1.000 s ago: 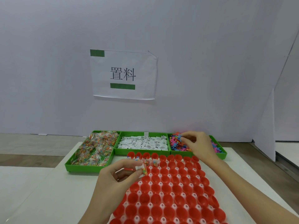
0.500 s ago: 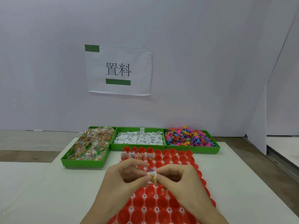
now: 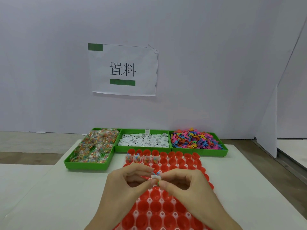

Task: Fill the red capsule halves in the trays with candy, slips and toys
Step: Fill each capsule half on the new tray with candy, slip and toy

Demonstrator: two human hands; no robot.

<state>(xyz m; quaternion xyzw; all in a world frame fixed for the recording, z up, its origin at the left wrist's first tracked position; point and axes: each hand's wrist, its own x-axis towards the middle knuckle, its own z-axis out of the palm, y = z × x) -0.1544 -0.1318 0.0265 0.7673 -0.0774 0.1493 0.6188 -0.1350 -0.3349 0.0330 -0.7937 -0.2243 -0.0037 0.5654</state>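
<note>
Since half a second ago both hands have stayed together over the tray of red capsule halves (image 3: 167, 208), and a small blue toy now shows above the bundle (image 3: 156, 177) pinched between them. Left hand (image 3: 127, 183) pinches the bundle from the left with thumb and forefinger; right hand (image 3: 186, 185) pinches it from the right. The bundle: a white paper slip, a clear packet of coloured candy, the toy poking up.

Four capsule halves (image 3: 142, 158) in the second row already hold packets. Capsules are glossy round cups.

Behind, three green plastic bins: candy packets (image 3: 93, 146), printed white slips (image 3: 143, 141), bright plastic toys (image 3: 196, 138). All on a white table (image 3: 49, 196).

Wall sign (image 3: 123, 70) reads "置料", with two green bars.
</note>
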